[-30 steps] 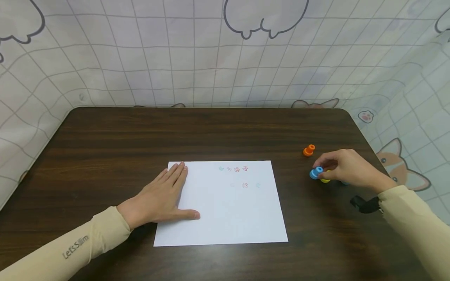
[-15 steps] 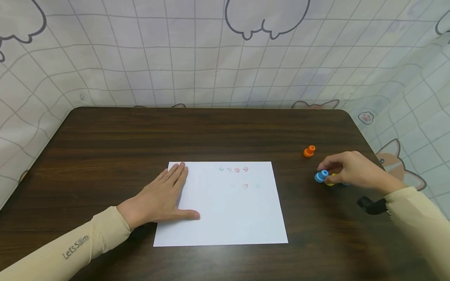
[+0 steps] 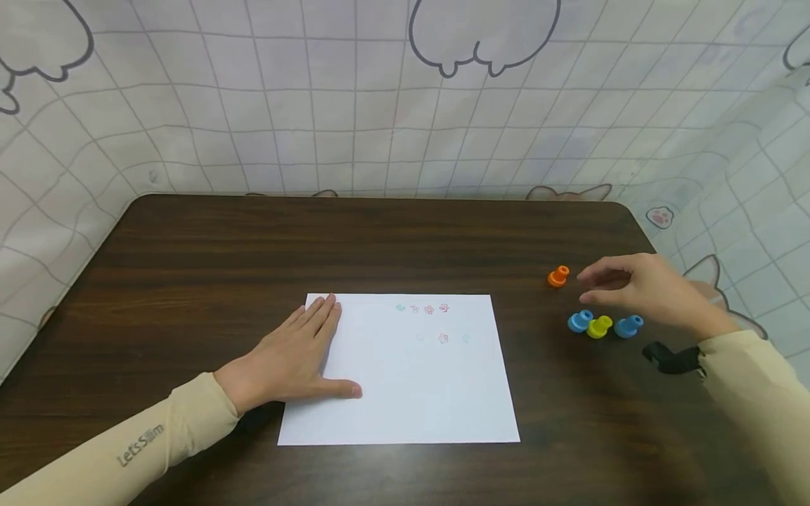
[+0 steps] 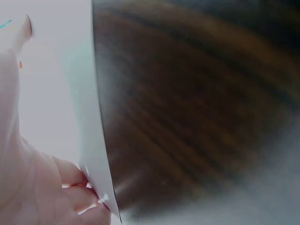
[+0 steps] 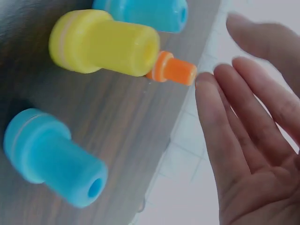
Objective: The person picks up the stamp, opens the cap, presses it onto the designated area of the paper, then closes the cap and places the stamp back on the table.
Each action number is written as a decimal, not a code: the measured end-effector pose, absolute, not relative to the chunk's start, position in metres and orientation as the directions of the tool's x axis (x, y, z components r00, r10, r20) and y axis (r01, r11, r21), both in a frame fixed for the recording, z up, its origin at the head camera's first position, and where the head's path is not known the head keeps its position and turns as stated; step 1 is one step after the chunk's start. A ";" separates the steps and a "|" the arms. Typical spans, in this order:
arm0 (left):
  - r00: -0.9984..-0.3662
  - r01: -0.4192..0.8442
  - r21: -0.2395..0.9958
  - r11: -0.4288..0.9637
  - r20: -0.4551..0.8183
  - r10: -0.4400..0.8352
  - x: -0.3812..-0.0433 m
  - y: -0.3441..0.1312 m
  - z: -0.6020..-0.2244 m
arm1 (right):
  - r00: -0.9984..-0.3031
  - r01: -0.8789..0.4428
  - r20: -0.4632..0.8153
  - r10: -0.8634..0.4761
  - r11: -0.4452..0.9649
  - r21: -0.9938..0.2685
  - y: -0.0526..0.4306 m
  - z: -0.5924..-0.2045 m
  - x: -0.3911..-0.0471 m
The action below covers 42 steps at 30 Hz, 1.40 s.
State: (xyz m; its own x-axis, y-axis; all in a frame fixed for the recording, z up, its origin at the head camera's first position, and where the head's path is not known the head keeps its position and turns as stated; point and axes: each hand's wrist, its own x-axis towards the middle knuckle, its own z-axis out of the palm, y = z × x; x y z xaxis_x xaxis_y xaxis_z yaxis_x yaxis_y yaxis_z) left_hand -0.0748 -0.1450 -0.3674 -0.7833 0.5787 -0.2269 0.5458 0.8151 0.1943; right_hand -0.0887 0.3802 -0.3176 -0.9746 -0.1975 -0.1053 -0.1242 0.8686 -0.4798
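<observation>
A white sheet of paper (image 3: 418, 393) lies on the dark wooden table, with small stamped prints in two rows near its top. My left hand (image 3: 285, 358) rests flat on the sheet's left side, fingers straight and thumb spread. Over the table's right part my right hand (image 3: 652, 292) hovers with nothing in it, thumb and fingers apart. Below it stand a light blue stamp (image 3: 580, 321), a yellow stamp (image 3: 599, 327) and a second blue stamp (image 3: 628, 326). An orange stamp (image 3: 558, 276) stands farther back, left of the right fingertips. The right wrist view shows the yellow stamp (image 5: 108, 44) up close.
A black strap (image 3: 672, 358) hangs at the right wrist. Behind the table and along its right side hangs a white cloth (image 3: 380, 105) with grid lines and cartoon drawings. The table's far edge (image 3: 380, 198) runs below it.
My right hand has let go of the light blue stamp, now beside the yellow one, after sliding it slightly right. The hand has risen away from the stamps. My left hand stays put.
</observation>
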 end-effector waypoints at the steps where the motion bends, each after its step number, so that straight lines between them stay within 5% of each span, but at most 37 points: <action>1: -0.783 0.547 0.193 0.815 -0.228 0.579 -0.075 -0.145 -0.368 | -0.979 -0.127 -0.078 -0.188 0.863 -0.488 0.379 -0.318 -0.090; 12: -0.778 0.552 0.174 0.815 -0.244 0.579 -0.076 -0.143 -0.374 | -0.995 -0.094 0.024 -0.095 0.859 -0.503 0.376 -0.330 -0.107; 42: -0.786 0.529 0.182 0.829 -0.262 0.560 -0.074 -0.148 -0.373 | -0.971 -0.025 -0.197 -0.133 0.881 -0.472 0.362 -0.347 -0.130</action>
